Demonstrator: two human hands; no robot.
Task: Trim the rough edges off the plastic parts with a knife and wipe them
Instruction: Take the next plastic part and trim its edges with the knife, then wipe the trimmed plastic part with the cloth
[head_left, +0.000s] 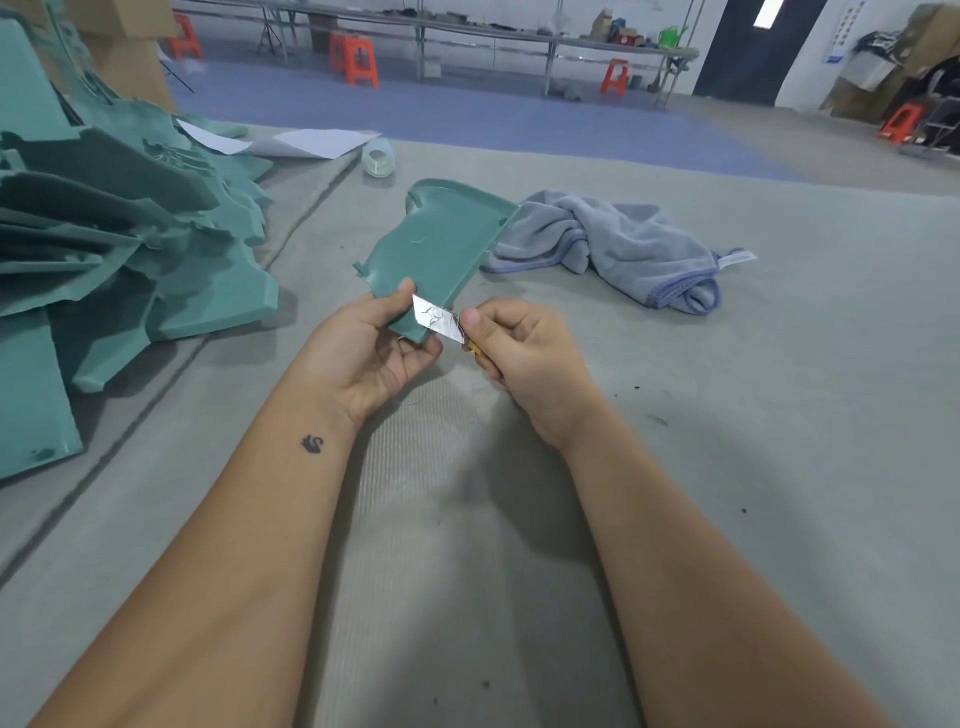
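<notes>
Pile of parts: a heap of teal plastic parts (119, 244) lies along the left edge of the grey table (779, 467), the pieces overlapping and tilted against each other.
Paper: white sheets (311, 141) lie near the far edge of the table, just beyond the pile.
Tape roll: a clear roll (378, 157) lies on its side just right of the paper.
Left hand: the left hand (371, 351) is palm up above the middle of the table, thumb on top and fingers curled underneath, gripping the near corner of one teal part.
Held part: the flat teal plastic part (436, 244) slants up and away from the left hand toward the far side of the table; its far right corner reaches the towel's edge, though I cannot tell whether they touch.
Knife: the silver blade (436, 318) lies against the near right edge of the held part, beside the left thumb; a bit of yellow handle (475, 349) shows under the right fingers.
Right hand: the right hand (519, 348) has its fingers curled round the knife handle, the thumb tip pressing at the base of the blade.
Towel: a grey-blue towel (618, 249) lies crumpled on the table right of the held part, toward the far edge.
Debris: small dark specks (657, 418) are scattered on the table right of the right forearm.
</notes>
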